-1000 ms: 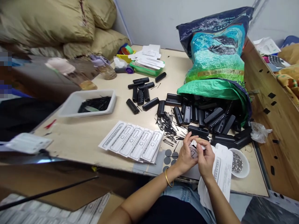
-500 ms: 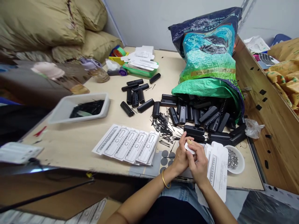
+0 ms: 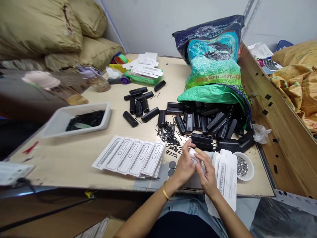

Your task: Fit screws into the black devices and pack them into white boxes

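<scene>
My left hand (image 3: 185, 165) and my right hand (image 3: 206, 172) meet near the table's front edge, fingers closed around a small white piece (image 3: 193, 154) between them. What exactly it is cannot be made out. Beside my right hand lie printed white cards (image 3: 229, 175). Grey round stickers (image 3: 171, 164) on a grey sheet are left of my left hand. Beyond the fingers are black cases (image 3: 201, 138) and a heap of thin black sticks (image 3: 169, 134). A fanned row of printed cards (image 3: 133, 157) lies further left.
A bowl of small metal parts (image 3: 244, 166) stands at the right. A large green-blue bag (image 3: 213, 62) spills black cases. At the left sits a white tray (image 3: 106, 115) with black pieces. A green tray (image 3: 146, 78) is behind, and a wooden board (image 3: 264, 122) borders the right.
The whole view has shifted slightly. My fingers have moved around the white piece, which now shows as a crumpled or folded shape rather than a flat one.
</scene>
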A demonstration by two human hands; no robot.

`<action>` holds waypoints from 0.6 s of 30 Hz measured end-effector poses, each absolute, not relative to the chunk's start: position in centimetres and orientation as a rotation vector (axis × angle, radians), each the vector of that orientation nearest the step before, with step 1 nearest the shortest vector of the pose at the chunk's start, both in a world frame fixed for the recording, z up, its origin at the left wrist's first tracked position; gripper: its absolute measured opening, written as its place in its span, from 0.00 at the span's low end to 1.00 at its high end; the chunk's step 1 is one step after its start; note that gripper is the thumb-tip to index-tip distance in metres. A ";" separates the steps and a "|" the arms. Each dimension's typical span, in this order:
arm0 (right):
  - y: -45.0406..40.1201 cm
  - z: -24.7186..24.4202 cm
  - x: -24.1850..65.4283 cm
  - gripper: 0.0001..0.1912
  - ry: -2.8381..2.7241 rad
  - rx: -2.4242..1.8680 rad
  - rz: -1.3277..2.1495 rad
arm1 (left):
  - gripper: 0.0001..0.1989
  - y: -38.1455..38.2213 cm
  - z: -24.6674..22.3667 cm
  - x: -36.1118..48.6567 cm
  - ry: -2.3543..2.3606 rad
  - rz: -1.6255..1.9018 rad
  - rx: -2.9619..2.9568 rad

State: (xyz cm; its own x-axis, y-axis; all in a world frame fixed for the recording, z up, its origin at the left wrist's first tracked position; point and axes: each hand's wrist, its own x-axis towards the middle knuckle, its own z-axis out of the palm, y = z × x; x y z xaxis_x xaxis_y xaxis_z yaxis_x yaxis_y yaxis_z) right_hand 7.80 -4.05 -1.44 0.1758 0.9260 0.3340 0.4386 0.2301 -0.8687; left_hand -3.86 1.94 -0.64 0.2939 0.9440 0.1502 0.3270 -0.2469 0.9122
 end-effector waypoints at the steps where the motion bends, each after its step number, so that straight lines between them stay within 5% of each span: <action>1: -4.4 -1.3 9.0 0.15 -1.395 -1.442 0.614 | 0.42 2.8 0.1 -5.4 1.259 0.911 1.773; 8: -8.4 -1.0 21.0 0.14 -1.296 -2.083 0.555 | 0.43 9.1 1.5 -16.5 1.902 0.566 2.099; 12: -9.2 -3.9 24.2 0.13 -1.471 -2.285 0.463 | 0.30 8.5 -0.4 -10.8 1.577 0.610 2.299; 18: -7.8 -8.0 25.5 0.09 -1.618 -2.292 0.293 | 0.17 8.2 -3.4 1.2 0.996 0.198 2.473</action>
State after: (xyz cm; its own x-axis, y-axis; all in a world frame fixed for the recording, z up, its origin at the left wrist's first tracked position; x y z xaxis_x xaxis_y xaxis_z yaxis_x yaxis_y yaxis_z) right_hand 25.53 -7.81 -7.96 0.3378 0.9411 0.0160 0.8755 -0.3080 -0.3723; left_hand 1.19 8.17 -3.37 0.7269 0.6856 -0.0389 0.6188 -0.6295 0.4700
